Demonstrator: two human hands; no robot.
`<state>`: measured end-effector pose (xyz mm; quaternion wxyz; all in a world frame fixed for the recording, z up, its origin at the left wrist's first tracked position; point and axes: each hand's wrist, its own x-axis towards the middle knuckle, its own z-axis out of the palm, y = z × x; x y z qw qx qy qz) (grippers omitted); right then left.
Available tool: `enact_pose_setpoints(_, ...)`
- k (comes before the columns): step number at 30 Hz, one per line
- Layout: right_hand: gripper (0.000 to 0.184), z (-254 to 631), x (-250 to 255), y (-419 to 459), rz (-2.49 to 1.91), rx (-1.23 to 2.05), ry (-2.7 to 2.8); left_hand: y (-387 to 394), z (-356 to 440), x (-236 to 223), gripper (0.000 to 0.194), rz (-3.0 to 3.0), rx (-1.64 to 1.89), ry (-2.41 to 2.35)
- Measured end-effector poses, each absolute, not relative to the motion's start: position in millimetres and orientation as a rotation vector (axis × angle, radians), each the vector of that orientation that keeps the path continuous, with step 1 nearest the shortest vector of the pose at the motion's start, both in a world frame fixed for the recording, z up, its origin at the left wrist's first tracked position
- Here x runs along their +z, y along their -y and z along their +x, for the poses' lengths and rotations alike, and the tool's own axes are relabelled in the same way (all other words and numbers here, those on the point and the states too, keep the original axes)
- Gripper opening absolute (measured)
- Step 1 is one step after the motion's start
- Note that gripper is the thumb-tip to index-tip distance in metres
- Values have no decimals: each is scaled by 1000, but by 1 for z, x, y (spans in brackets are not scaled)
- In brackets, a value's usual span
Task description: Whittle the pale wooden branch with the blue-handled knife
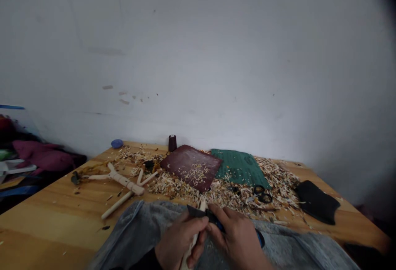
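Presently, curled, pale wood shavings (173, 186) are strewn loosely over the table (40, 224) and lie scattered on a slightly glossy maroon sheet (179, 164) and a matte green sheet (239, 166). A smooth, peeled stick (202, 204) is held in the left hand (182, 237), over the rumpled grey cloth (145, 220) at the near table edge. The right hand (236, 230) is wrapped around the handle of a knife (195, 211); its dark, flat blade crosses the stick, left thumb beside it. Both wrists angle inward, hands nearly meeting. Black-handled scissors (265, 198) rest amid shavings; a jointed wooden figure (125, 182) lies leftward.
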<state>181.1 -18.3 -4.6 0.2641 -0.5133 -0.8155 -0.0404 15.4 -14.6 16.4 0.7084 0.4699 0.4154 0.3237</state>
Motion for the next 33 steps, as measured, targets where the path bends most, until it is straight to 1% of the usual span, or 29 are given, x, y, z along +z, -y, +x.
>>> enact_pose_setpoints(5, 40, 178, -7, 17, -1379, -182, 2195, 12, 20, 5, 59, 1127, 718, -1037)
enact_pose_setpoints(10, 33, 178, -4, 19, -1449, -162, 2235, 15, 23, 9, 64, 1168, 713, -1173)
enact_pose_setpoints(17, 33, 178, -2, 23, -1490, -146, 2282, 18, 23, 14, 59, 1280, 707, -1193)
enact_pose_setpoints(27, 36, 178, -8, 22, -1483, -307, 2295, 20, 21, 9, 33, 1386, 670, -1341)
enact_pose_setpoints(33, 35, 177, -5, 22, -1505, -360, 2276, 20, 20, 13, 34, 1388, 684, -1364)
